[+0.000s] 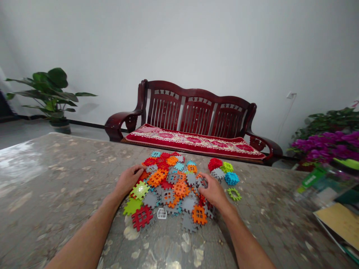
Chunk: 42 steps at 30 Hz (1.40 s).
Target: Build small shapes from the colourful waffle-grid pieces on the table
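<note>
A heap of interlocking plastic building tiles (pixel 167 195) in red, orange, grey, green and blue lies on the table between my hands. My left hand (pixel 129 181) rests along the heap's left edge, fingers stretched over red and orange tiles without gripping any. At the right side, my right hand (pixel 212 189) has thumb and fingers closed around a grey tile (pixel 201 182), partly hidden by them. Near my left wrist lie a light green tile (pixel 140 190) and a dark red window tile (pixel 142 217). A small white window frame (pixel 162 213) lies at the front.
Beyond my right hand stand small piles: red tiles (pixel 215 163), grey tiles (pixel 218 173), green tiles (pixel 227 167) and blue tiles (pixel 232 178), with a green frame tile (pixel 234 194) nearer. A clear container (pixel 327 185) and a notebook (pixel 340 224) sit far right. A wooden bench (pixel 196 99) stands behind.
</note>
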Each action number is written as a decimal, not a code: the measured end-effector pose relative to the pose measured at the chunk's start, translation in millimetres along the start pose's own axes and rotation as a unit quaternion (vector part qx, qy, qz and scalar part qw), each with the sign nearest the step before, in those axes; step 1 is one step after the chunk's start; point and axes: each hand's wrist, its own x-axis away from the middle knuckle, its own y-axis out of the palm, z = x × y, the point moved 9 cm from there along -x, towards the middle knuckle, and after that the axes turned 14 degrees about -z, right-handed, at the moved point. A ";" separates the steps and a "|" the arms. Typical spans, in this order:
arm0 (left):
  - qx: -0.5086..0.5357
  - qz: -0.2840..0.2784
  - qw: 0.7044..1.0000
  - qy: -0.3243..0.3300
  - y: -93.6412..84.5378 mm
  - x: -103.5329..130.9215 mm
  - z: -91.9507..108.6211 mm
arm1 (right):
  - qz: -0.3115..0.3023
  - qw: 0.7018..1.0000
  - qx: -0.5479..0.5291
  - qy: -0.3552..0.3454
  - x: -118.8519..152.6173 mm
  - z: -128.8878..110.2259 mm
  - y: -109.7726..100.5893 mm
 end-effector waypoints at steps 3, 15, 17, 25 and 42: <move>-0.007 -0.005 1.000 0.001 1.1 -1.1 -1.4 | 0.040 0.999 0.009 -0.016 -0.5 -4.7 -17.8; 0.001 -0.003 1.000 -0.006 0.6 -1.3 -1.7 | 0.208 0.976 0.017 0.064 2.2 61.0 -74.5; 0.002 -0.004 1.000 -0.007 0.7 -1.3 -1.8 | 0.206 0.977 0.019 0.056 0.7 61.1 -72.6; 0.001 -0.004 1.000 -0.005 0.8 -1.1 -3.1 | 0.198 0.979 0.027 0.030 -4.0 60.0 -66.9; 0.002 0.001 1.000 -0.008 -0.4 -0.3 -1.2 | 0.217 0.976 0.017 0.004 1.9 33.0 -65.3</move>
